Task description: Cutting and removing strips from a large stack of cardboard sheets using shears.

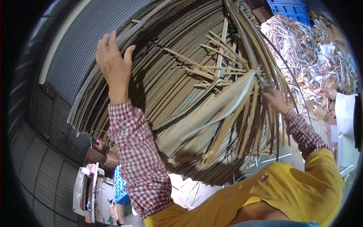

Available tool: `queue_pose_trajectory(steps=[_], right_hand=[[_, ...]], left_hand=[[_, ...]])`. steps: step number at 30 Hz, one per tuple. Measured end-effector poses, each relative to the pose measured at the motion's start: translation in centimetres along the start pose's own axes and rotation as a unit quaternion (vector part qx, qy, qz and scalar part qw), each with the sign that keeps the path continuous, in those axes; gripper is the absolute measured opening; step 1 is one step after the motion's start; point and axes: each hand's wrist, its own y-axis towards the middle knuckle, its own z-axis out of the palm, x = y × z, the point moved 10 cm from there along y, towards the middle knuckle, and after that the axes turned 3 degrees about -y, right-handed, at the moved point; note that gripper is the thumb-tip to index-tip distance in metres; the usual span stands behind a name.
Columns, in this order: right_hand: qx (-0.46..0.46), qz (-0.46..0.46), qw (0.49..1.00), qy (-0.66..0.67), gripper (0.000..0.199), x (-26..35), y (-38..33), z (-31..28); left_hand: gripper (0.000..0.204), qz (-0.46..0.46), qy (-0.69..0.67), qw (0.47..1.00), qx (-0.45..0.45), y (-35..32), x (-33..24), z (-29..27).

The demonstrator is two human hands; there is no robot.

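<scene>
A tall stack of brown cardboard sheets point(162, 87), seen by its layered edges, fills the middle in front of me. My left hand point(114, 62) is raised at the stack's far left side, fingers spread and thumb out, holding nothing. To the right, my right hand point(275, 99) is closed around the gathered part of a bundle of long cardboard strips point(242, 109). The strips fan out from there over the stack, some pale and blurred by motion. Its fingertips are partly hidden among the strips. Checked sleeves cover both forearms.
A big heap of shredded strips and paper scraps point(302, 56) lies at the far right, below a blue crate point(289, 10). White sheets point(345, 125) stand at the right. At lower left are a pale machine point(81, 189) and a blue basket point(120, 185). Scraps litter the floor.
</scene>
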Motion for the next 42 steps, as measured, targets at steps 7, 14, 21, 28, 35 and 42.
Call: queue_pose_trajectory(steps=[7, 14, 21, 28, 35, 42], right_hand=[[0.148, 0.118, 0.979, 0.070, 0.028, -3.0, -4.9, -6.7], [0.136, 0.000, 0.986, 0.100, 0.040, 9.7, -3.8, -12.5], [0.146, -0.215, 0.966, 0.012, 0.037, 22.7, 5.8, -7.7], [0.158, -0.266, 0.951, 0.000, 0.035, 29.6, 14.0, 1.8], [0.210, -0.116, 0.971, -0.021, 0.041, 27.8, 19.1, 6.5], [0.209, -0.143, 0.964, 0.079, 0.039, 22.0, 13.7, 7.9]], left_hand=[[0.031, 0.054, 0.055, 0.994, 0.072, 3.2, -2.9, 7.1], [0.018, -0.043, 0.033, 0.990, 0.129, 1.6, -5.7, 7.1], [0.008, -0.071, -0.049, 0.980, 0.182, -5.5, -13.7, 8.8], [0.033, -0.125, -0.493, 0.785, 0.353, -13.5, -34.6, 14.4], [0.052, -0.140, -0.617, 0.768, 0.097, -12.3, -27.0, 6.9], [0.025, -0.194, -0.365, 0.909, -0.061, -8.8, -12.3, -2.5]])
